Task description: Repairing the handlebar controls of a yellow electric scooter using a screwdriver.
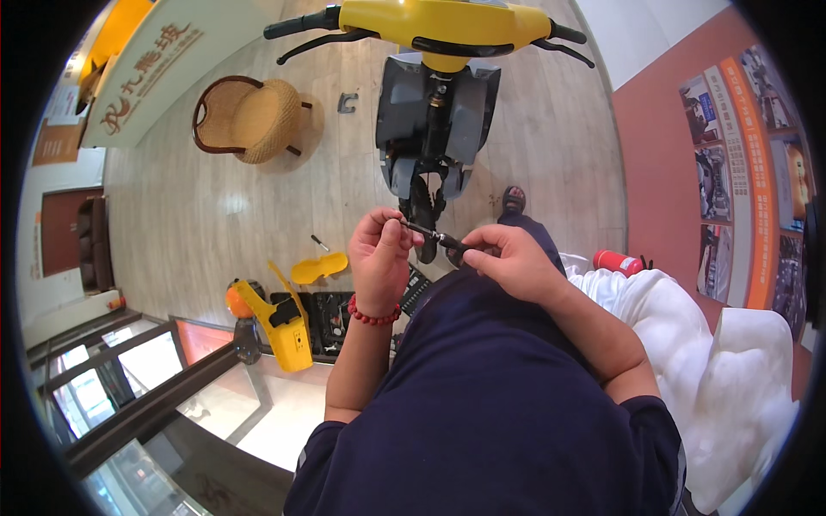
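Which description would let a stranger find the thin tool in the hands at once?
From the yellow scooter at top centre, go down to the left hand and right hand. Between them runs the tool, its thin shaft pinched at the left, its black handle at the right. Unlike the short stick on the floor, it is held by both hands.

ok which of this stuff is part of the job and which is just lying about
Likely part of the job:
- slim tool, in the left hand and right hand
- yellow scooter
- yellow panel
- small yellow cover
- tool case

Probably just around:
- wicker chair
- red fire extinguisher
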A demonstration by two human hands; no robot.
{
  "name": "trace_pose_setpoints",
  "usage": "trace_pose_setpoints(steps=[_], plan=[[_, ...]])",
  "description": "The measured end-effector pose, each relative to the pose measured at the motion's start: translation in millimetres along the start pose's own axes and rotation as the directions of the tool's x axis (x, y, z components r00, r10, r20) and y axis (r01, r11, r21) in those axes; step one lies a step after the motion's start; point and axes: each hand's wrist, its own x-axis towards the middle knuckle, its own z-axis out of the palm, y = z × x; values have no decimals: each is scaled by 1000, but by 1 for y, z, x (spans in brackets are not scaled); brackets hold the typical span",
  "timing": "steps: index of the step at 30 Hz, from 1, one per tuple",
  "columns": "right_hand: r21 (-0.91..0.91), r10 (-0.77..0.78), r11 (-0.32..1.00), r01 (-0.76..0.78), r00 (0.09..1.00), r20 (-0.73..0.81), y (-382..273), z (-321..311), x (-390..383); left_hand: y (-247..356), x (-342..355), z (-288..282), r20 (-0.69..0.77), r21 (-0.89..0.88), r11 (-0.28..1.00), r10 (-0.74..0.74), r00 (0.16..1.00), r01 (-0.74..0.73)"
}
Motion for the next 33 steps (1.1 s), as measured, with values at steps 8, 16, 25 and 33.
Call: trace_pose_setpoints(steps=[8,16,25,33], plan=[[78,10,997,-10,1000,3,3,-13,1,-8,16,18,7,-10,998,-56,998,56],[232,7,973,1,999,-33,-4,-41,18,-8,52,48,14,150,987,-59,998,57],[371,10,928,31,994,-107,2,-91,30,-32,106,93,25,285,944,-180,983,165],[457,56,889,25,985,-165,19,-134,49,-64,148,121,-43,346,902,-261,964,260]])
